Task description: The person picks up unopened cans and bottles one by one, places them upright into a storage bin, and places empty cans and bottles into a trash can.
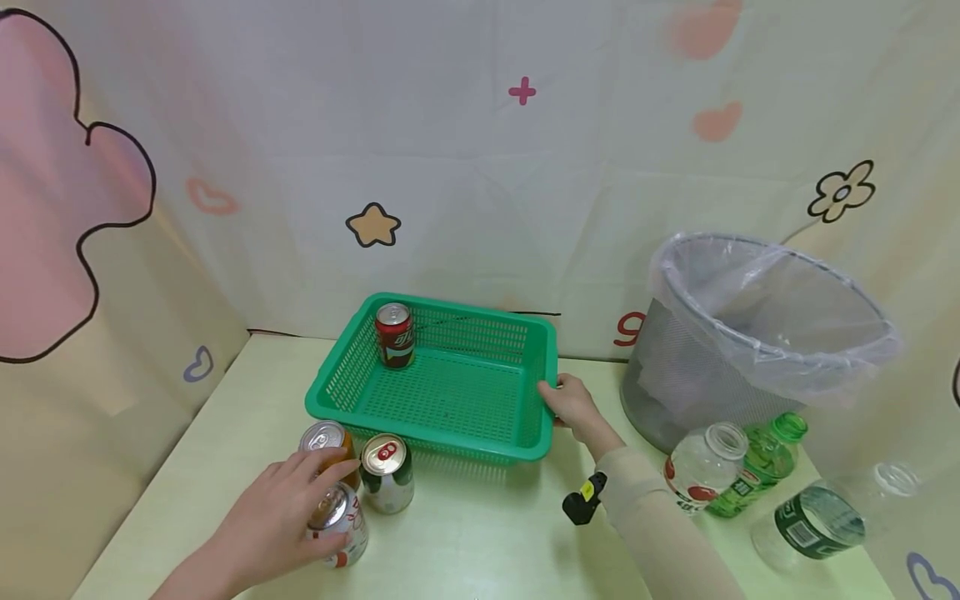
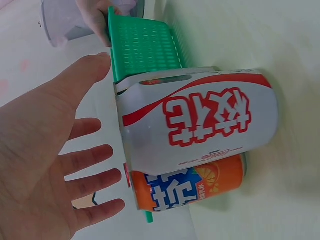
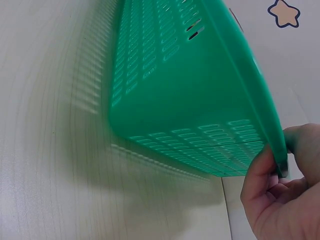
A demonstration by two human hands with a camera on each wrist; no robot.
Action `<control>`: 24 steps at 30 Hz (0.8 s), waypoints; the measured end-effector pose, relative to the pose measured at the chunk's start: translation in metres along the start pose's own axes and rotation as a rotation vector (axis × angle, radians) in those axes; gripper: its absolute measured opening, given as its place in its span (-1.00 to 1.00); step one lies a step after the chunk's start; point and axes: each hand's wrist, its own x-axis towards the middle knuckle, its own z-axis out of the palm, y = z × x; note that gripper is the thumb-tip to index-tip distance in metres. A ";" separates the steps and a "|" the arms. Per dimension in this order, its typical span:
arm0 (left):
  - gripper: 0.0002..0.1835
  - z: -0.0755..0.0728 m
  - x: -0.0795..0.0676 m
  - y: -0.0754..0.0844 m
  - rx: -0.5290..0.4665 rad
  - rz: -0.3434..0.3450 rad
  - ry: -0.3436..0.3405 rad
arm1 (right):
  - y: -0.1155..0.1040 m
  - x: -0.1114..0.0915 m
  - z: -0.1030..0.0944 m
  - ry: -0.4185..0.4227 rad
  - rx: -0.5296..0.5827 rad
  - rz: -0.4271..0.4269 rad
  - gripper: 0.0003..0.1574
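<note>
In the head view, my left grip [image 1: 281, 512] hovers, fingers spread, over the white can [image 1: 348, 537] and the orange can [image 1: 327, 435]; the green-and-white can [image 1: 388, 477] stands beside them on the bench [image 1: 480, 533]. My right grip [image 1: 573, 406] holds the right rim of the green basket [image 1: 450, 444], where the red can [image 1: 395, 340] stands upright at the left. In the left wrist view, my thumb and fingers extend loosely near the white can's top, clasping nothing; the orange can shows behind it. In the right wrist view, my right thumb and fingers pinch the basket's rim.
</note>
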 end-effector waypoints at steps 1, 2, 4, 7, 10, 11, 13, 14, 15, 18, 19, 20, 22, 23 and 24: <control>-0.26 0.001 -0.001 0.001 -0.004 -0.008 -0.008 | 0.000 0.000 0.000 -0.001 -0.001 0.001 -0.57; -0.26 0.002 -0.002 0.001 -0.011 -0.013 -0.012 | 0.000 0.000 0.000 -0.001 -0.001 0.002 -0.57; -0.26 0.005 -0.004 0.002 -0.027 -0.022 -0.027 | 0.000 0.000 0.000 -0.002 0.000 0.003 -0.58; -0.23 0.007 -0.006 0.003 -0.052 -0.023 -0.058 | 0.000 0.000 0.000 -0.005 -0.001 0.002 -0.57; -0.21 0.010 -0.007 0.002 -0.081 -0.025 -0.098 | 0.000 0.000 -0.001 -0.005 -0.004 0.004 -0.56; -0.20 0.010 -0.007 0.002 -0.088 -0.026 -0.111 | -0.001 0.000 -0.001 -0.004 -0.005 0.004 -0.56; -0.21 0.012 -0.008 0.002 -0.104 -0.027 -0.127 | -0.001 0.000 0.000 -0.004 -0.006 0.004 -0.56; -0.21 0.013 -0.008 0.001 -0.109 -0.026 -0.130 | -0.001 0.000 0.000 -0.004 -0.005 0.004 -0.57; -0.22 0.014 -0.008 0.001 -0.113 -0.023 -0.130 | -0.001 0.000 0.000 -0.003 -0.003 0.004 -0.57; -0.24 0.017 -0.008 0.001 -0.132 -0.021 -0.144 | -0.001 -0.001 -0.001 -0.007 0.000 0.002 -0.57; -0.25 0.017 -0.007 0.001 -0.139 -0.021 -0.152 | -0.001 -0.001 0.000 -0.007 0.001 0.002 -0.57; -0.26 0.018 -0.006 0.001 -0.146 -0.017 -0.152 | -0.001 -0.001 -0.001 -0.007 0.002 0.002 -0.57; -0.28 0.020 -0.005 0.001 -0.156 -0.012 -0.154 | -0.001 -0.001 0.000 -0.006 0.003 0.002 -0.57; -0.28 0.020 -0.005 0.001 -0.156 -0.009 -0.151 | -0.001 -0.001 0.000 -0.006 0.004 0.003 -0.57; -0.29 0.021 -0.005 0.002 -0.156 -0.004 -0.147 | -0.001 -0.001 0.000 -0.006 0.006 0.003 -0.57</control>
